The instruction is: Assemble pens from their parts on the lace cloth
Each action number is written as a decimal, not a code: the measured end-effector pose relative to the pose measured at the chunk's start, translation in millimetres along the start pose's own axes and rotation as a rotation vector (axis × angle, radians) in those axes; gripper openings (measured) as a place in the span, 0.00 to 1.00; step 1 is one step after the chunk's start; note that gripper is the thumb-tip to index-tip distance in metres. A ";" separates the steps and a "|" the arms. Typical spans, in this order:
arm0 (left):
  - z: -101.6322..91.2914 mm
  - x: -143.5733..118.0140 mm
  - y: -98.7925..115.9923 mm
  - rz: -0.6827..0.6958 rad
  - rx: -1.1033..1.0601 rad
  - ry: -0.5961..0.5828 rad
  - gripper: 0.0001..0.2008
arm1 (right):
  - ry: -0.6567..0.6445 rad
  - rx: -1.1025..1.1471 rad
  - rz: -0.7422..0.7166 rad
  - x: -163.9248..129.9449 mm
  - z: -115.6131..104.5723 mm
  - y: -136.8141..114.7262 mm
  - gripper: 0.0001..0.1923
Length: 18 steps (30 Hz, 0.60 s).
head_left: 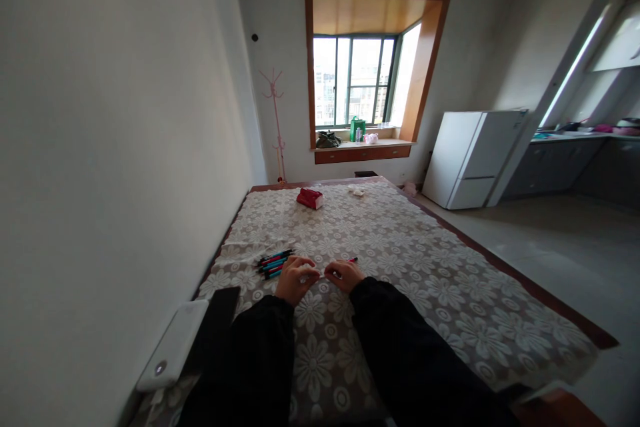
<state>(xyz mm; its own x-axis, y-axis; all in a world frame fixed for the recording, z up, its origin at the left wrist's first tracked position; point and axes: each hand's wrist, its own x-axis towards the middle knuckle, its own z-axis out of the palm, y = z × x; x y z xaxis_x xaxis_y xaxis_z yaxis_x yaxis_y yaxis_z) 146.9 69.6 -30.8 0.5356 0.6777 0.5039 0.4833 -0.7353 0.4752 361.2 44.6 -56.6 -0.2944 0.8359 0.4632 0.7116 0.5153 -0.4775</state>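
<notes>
Both hands rest on the counter (450, 293), which is covered by a floral lace cloth. Left hand (296, 278) curled, fingertips down; whether it grips anything cannot be told. Right hand (345, 275) closed around a red pen (351, 260), tip protruding beyond the fingers. A cluster of pens (274, 262) lies just left of the left hand. Red box (310, 198) well beyond both hands.

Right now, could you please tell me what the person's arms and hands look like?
Both arms are covered by long, loose black sleeves that reach the wrists. The left hand and right hand are bare, with no gloves. No rings, watch or markings can be made out at this size.
</notes>
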 end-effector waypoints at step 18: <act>-0.6 2.1 2.8 -0.023 -0.058 -0.019 0.09 | 0.007 0.489 0.189 4.4 4.4 -1.3 0.09</act>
<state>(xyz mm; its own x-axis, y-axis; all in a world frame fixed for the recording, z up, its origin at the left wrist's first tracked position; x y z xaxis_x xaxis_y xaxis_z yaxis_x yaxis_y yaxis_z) 149.0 69.0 -28.0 0.5382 0.6934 0.4791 0.4547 -0.7175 0.5276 356.2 48.5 -57.2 -0.1842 0.9223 0.3399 0.3705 0.3854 -0.8451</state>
